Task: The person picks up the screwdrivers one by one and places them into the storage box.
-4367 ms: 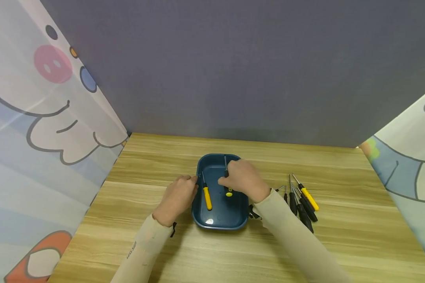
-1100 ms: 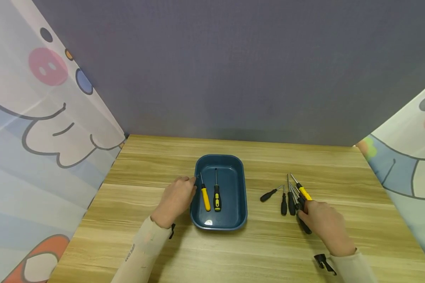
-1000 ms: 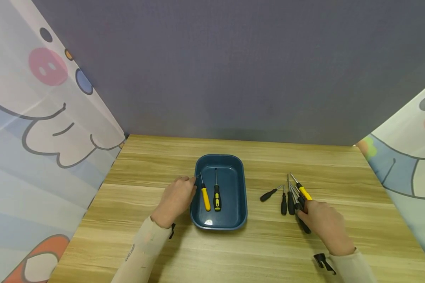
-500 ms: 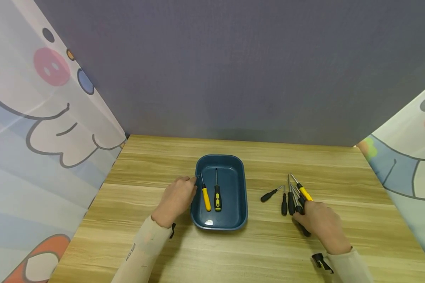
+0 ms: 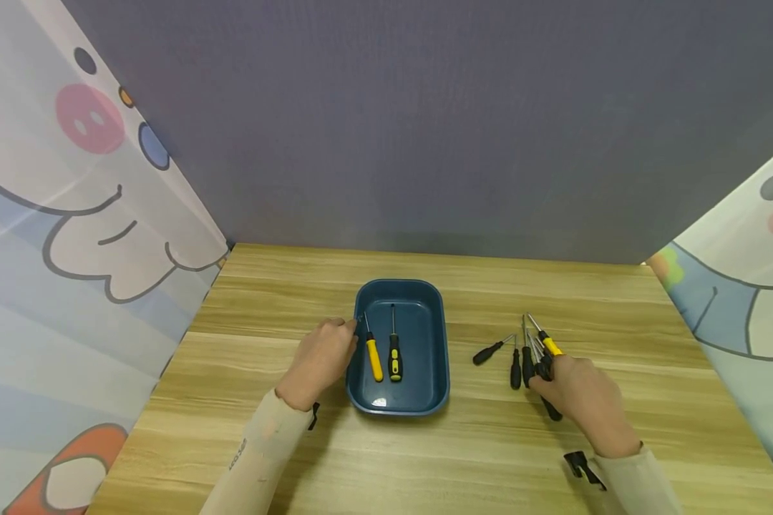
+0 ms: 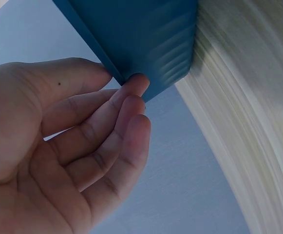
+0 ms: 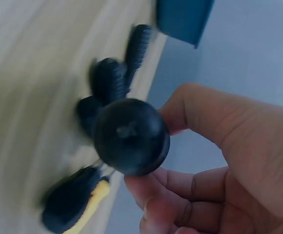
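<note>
Right hand (image 5: 580, 397) pinches black-handled screwdriver (image 7: 130, 136) at the table pile; left hand (image 5: 322, 357) grips tray (image 5: 438, 390) rim. Screwdriver likely light, rigid; ribbed handle offers best hold

Tray (image 5: 439, 343) centre of table (image 5: 489, 458); screwdriver pile (image 5: 530, 350) right of tray.

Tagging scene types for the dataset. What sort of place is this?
Most likely a staged tabletop recording booth, not a real workshop. A wooden table is screened by a plain grey backdrop and cartoon-print curtains, with only a blue tray and a cluster of screwdrivers laid out.
</note>
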{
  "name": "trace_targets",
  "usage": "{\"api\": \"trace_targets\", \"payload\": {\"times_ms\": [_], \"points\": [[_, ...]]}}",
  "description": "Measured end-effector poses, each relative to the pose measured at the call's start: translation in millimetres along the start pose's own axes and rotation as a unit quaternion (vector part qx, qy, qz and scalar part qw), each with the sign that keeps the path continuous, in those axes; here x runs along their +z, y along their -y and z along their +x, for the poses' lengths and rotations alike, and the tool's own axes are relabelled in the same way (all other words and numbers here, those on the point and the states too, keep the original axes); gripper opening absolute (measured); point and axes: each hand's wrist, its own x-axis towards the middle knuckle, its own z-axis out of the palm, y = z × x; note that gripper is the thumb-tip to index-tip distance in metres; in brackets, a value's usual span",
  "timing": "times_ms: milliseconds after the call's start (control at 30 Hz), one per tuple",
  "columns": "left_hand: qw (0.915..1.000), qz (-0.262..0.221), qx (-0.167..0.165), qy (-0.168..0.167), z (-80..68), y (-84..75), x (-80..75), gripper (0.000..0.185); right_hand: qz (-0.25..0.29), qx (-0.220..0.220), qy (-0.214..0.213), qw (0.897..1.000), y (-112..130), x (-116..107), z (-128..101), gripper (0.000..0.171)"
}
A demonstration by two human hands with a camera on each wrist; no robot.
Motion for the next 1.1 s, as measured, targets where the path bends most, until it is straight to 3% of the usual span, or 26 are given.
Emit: {"api": "trace_targets", "payload": {"times_ms": [167,767,1100], "points": [[1.0000,0.001,-0.003,0.002,0.1,0.4,0.3,0.019,-0.001,-0.029,-0.034,0.999,18,-7,6,0.042],[1.0000,-0.001,-0.005,0.003,0.0,1.5,1.2,0.018,-0.032,-0.098,-0.052,0.993,109,-29,39,0.042],[0.9999,-0.004,-0.007,0.008,1.5,1.9,1.1,0.018,-0.032,-0.126,-0.004,0.992,166,-24,63,0.046]]}}
